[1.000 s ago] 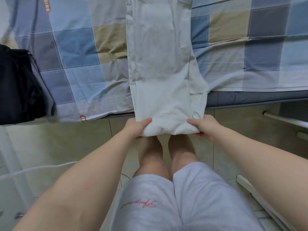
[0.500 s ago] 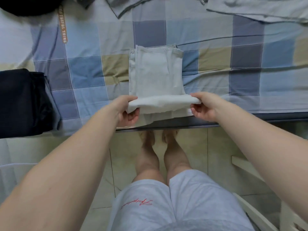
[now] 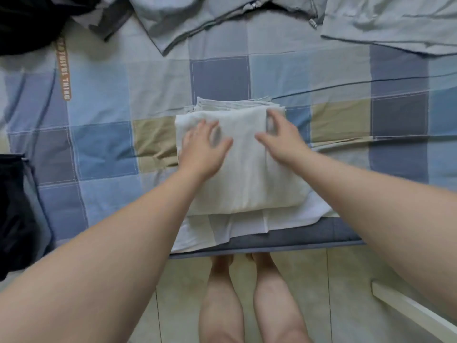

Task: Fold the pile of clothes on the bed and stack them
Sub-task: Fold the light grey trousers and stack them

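Note:
A white pair of trousers (image 3: 247, 179) lies folded into a thick rectangle on the checked bed sheet (image 3: 103, 144), close to the bed's near edge. Its lower layers stick out toward me. My left hand (image 3: 201, 151) rests flat on the upper left of the folded cloth, fingers spread. My right hand (image 3: 282, 137) hovers over the upper right, fingers apart and blurred, holding nothing. Grey-green garments (image 3: 385, 23) lie unfolded at the far side of the bed.
A folded black garment (image 3: 14, 211) sits at the left edge of the bed, and another dark garment (image 3: 27, 21) lies at the far left corner. Tiled floor (image 3: 333, 280) and my bare legs are below the bed edge. A white rail (image 3: 415, 313) crosses the lower right.
Both hands carried the hanging trouser end up over the bed, laid it on the rest, and let go. They now lie open on top of the fold.

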Demonstrator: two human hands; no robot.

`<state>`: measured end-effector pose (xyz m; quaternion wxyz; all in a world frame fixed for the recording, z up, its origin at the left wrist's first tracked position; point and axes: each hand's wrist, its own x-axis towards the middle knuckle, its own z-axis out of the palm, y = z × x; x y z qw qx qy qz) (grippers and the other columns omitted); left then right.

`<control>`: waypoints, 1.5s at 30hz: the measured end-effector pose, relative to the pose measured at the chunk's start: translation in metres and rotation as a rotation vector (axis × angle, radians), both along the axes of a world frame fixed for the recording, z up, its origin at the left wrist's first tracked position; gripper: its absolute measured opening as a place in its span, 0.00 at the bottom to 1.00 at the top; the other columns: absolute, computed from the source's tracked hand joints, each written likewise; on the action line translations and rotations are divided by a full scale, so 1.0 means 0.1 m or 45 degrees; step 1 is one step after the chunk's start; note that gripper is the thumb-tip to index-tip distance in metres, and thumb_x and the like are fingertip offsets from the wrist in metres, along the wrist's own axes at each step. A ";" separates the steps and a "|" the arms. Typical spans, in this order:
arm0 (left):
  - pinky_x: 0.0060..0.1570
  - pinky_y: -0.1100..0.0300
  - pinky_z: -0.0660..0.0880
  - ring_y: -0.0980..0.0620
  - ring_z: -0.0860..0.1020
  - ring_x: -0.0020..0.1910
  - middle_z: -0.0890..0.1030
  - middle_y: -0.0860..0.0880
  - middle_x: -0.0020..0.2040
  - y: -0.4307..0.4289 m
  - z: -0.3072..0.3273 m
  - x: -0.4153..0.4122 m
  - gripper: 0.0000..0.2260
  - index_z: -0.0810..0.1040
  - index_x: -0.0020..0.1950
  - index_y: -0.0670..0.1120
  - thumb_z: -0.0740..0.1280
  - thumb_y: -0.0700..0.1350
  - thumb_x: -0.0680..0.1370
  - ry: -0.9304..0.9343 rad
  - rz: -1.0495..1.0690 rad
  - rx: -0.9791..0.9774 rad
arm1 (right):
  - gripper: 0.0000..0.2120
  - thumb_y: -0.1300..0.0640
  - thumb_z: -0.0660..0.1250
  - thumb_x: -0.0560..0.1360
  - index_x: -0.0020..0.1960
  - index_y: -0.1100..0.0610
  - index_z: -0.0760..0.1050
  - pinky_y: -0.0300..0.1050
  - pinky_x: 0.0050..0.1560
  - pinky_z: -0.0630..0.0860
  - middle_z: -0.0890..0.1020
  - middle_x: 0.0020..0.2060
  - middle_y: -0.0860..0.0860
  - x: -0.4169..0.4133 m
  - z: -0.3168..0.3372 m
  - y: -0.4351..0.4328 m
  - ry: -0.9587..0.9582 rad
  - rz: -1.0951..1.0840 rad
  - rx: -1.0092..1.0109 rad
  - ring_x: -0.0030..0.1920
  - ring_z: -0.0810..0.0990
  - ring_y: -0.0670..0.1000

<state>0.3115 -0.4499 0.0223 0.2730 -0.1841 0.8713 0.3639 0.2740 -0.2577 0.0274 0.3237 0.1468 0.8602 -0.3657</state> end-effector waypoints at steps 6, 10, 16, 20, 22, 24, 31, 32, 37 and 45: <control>0.77 0.38 0.38 0.47 0.37 0.81 0.39 0.53 0.83 -0.04 -0.88 0.16 0.33 0.44 0.82 0.61 0.52 0.68 0.80 0.236 -0.550 -0.482 | 0.33 0.35 0.52 0.80 0.81 0.40 0.42 0.69 0.76 0.40 0.36 0.81 0.46 0.30 -0.92 0.03 0.276 0.675 0.431 0.80 0.34 0.58; 0.75 0.36 0.39 0.45 0.41 0.81 0.44 0.51 0.83 -0.09 -1.31 0.20 0.34 0.47 0.82 0.60 0.51 0.68 0.79 0.490 -0.532 -0.575 | 0.35 0.35 0.49 0.79 0.82 0.45 0.45 0.68 0.77 0.41 0.43 0.82 0.52 0.36 -1.37 0.03 0.539 0.642 0.500 0.80 0.41 0.64; 0.75 0.36 0.41 0.44 0.45 0.82 0.47 0.46 0.83 -0.08 -1.35 0.22 0.34 0.51 0.82 0.56 0.54 0.67 0.79 0.572 -0.447 -0.521 | 0.37 0.36 0.53 0.78 0.82 0.48 0.47 0.66 0.78 0.45 0.46 0.82 0.53 0.37 -1.40 0.06 0.627 0.561 0.398 0.80 0.43 0.62; 0.76 0.44 0.52 0.41 0.54 0.80 0.52 0.43 0.82 -0.07 -1.10 0.40 0.40 0.53 0.82 0.49 0.60 0.67 0.77 0.538 0.067 -0.444 | 0.48 0.32 0.60 0.72 0.82 0.53 0.45 0.54 0.79 0.47 0.47 0.81 0.55 0.55 -1.15 0.17 0.478 0.150 0.198 0.81 0.47 0.57; 0.74 0.45 0.56 0.40 0.59 0.77 0.54 0.43 0.81 -0.06 -0.99 0.49 0.43 0.51 0.83 0.47 0.64 0.66 0.76 0.408 0.340 -0.335 | 0.51 0.32 0.66 0.71 0.82 0.54 0.47 0.51 0.78 0.52 0.55 0.80 0.54 0.62 -1.06 0.27 0.352 0.035 0.208 0.79 0.55 0.55; 0.71 0.45 0.62 0.41 0.63 0.75 0.61 0.43 0.78 -0.07 -0.93 0.52 0.43 0.51 0.82 0.47 0.68 0.63 0.76 0.310 0.476 -0.235 | 0.48 0.38 0.73 0.71 0.81 0.54 0.53 0.49 0.74 0.60 0.64 0.76 0.53 0.63 -0.99 0.35 0.256 -0.080 0.148 0.75 0.63 0.54; 0.54 0.54 0.71 0.46 0.77 0.59 0.78 0.51 0.62 -0.19 -0.82 0.40 0.31 0.67 0.69 0.48 0.71 0.64 0.74 0.060 0.587 -0.076 | 0.27 0.48 0.78 0.71 0.65 0.56 0.75 0.45 0.55 0.76 0.81 0.57 0.47 0.40 -0.89 0.49 -0.109 -0.242 -0.210 0.55 0.81 0.49; 0.53 0.55 0.69 0.47 0.77 0.58 0.78 0.52 0.60 -0.20 -0.78 0.40 0.29 0.68 0.67 0.48 0.71 0.63 0.75 0.055 0.582 -0.053 | 0.25 0.49 0.78 0.71 0.64 0.56 0.76 0.45 0.54 0.77 0.83 0.56 0.48 0.38 -0.87 0.51 -0.133 -0.253 -0.260 0.55 0.82 0.49; 0.51 0.57 0.69 0.50 0.77 0.53 0.78 0.53 0.55 -0.26 -0.28 0.57 0.24 0.73 0.65 0.46 0.70 0.60 0.77 -0.018 0.654 0.098 | 0.14 0.53 0.76 0.73 0.57 0.50 0.81 0.44 0.49 0.80 0.86 0.52 0.47 0.48 -0.35 0.55 -0.247 -0.287 -0.405 0.51 0.85 0.48; 0.52 0.55 0.71 0.47 0.77 0.54 0.79 0.49 0.57 -0.56 1.66 1.25 0.24 0.75 0.64 0.45 0.69 0.61 0.77 -0.096 0.742 0.136 | 0.21 0.50 0.76 0.73 0.64 0.52 0.77 0.50 0.52 0.79 0.84 0.55 0.48 0.99 1.67 0.23 -0.335 -0.228 -0.447 0.53 0.84 0.52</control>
